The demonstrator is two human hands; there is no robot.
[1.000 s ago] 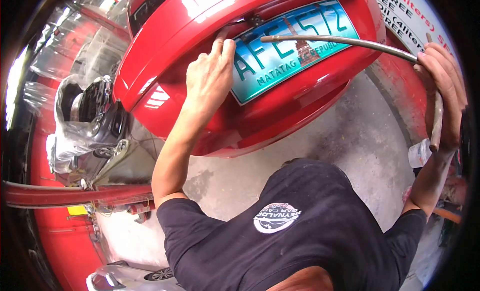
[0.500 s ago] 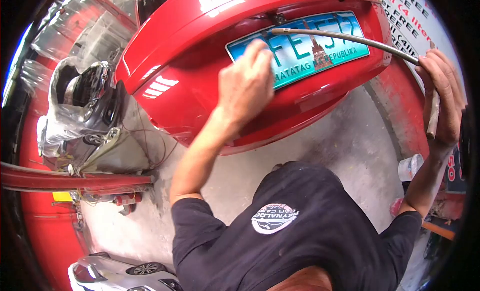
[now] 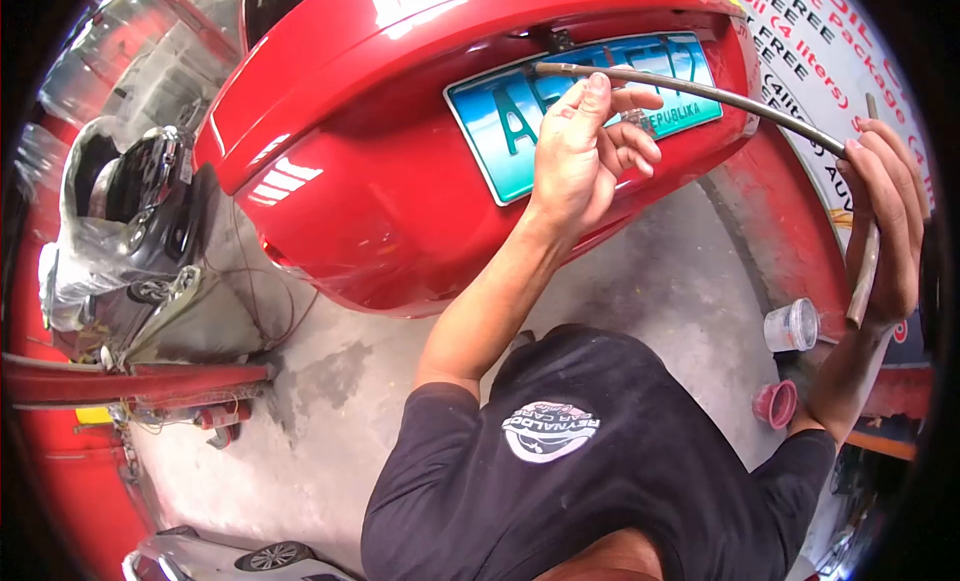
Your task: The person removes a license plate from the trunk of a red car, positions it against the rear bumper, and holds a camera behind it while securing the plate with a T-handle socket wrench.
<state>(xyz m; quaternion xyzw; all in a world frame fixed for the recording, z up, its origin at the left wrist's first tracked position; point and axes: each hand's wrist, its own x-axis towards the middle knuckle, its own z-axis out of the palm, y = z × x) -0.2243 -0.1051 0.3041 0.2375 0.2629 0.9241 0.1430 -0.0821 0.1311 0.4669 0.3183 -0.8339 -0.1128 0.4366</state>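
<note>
My right hand point(image 3: 885, 211) is closed around the handle end of a long, curved metal rod point(image 3: 740, 101). A straight crosspiece point(image 3: 863, 276) sticks out below that hand. Leftward, the rod stretches across a blue-green license plate point(image 3: 500, 166), its worn tip lying over the plate's upper part. Just under the tip end is my left hand point(image 3: 590, 146), palm turned sideways, fingers apart and loosely curled. Its thumb is at the rod's lower edge; whether it touches cannot be made out. The plate is on the back of a red car point(image 3: 360, 181), and my left hand covers part of it.
A plastic-wrapped black part point(image 3: 130, 201) stands at left, near a red metal beam point(image 3: 140, 381). A white bucket point(image 3: 792, 326) and a pink tub point(image 3: 775, 405) are on the floor at right. A printed sign point(image 3: 830, 71) leans behind my right hand. Lower left is a silver car point(image 3: 230, 559).
My left hand has moved right along the plate and turned, its fingers opening from a fist-like curl. The right hand still holds the rod. The view has shifted slightly.
</note>
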